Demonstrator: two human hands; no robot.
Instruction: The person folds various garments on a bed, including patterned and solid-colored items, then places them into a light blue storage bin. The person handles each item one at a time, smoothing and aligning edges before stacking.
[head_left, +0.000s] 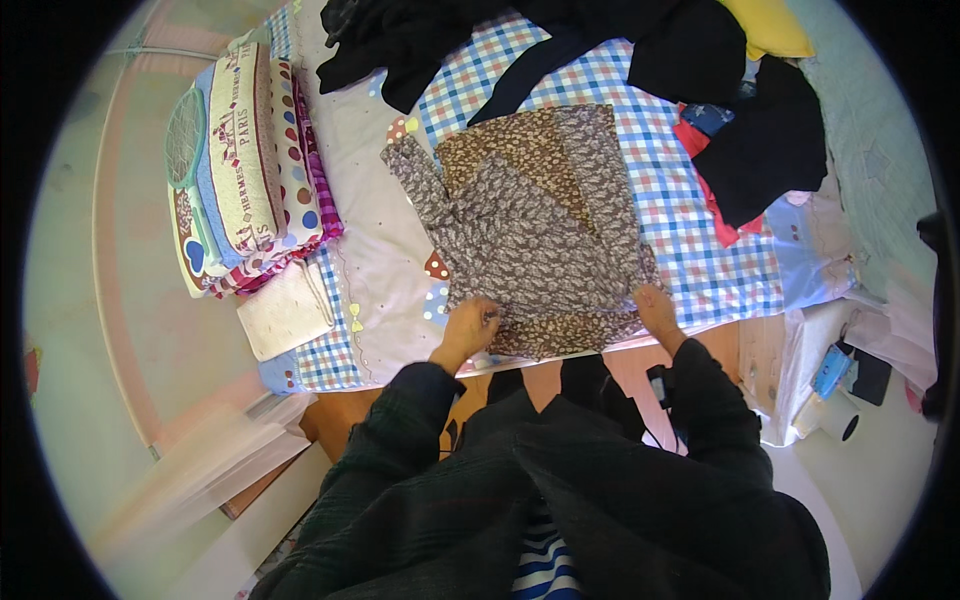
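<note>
A brown-and-grey patterned garment (540, 225) lies spread over the bed in front of me. One sleeve (415, 176) stretches out at its far left. A tan-brown floral side (517, 146) of cloth shows along its far part, and more of it along the near edge. My left hand (470, 328) pinches the cloth at the near left, its fingers curled in. At the near right corner, my right hand (655, 306) grips the garment's edge. Some fingertips of both hands are hidden.
A stack of folded blankets (259, 150) stands at the left, with a teal racket-shaped swatter (185, 139) leaning on it. Beside it lies a folded white cloth (289, 311). Black clothes (765, 142) lie at the far right, near a yellow cloth (772, 26). The checked sheet (720, 277) covers the bed.
</note>
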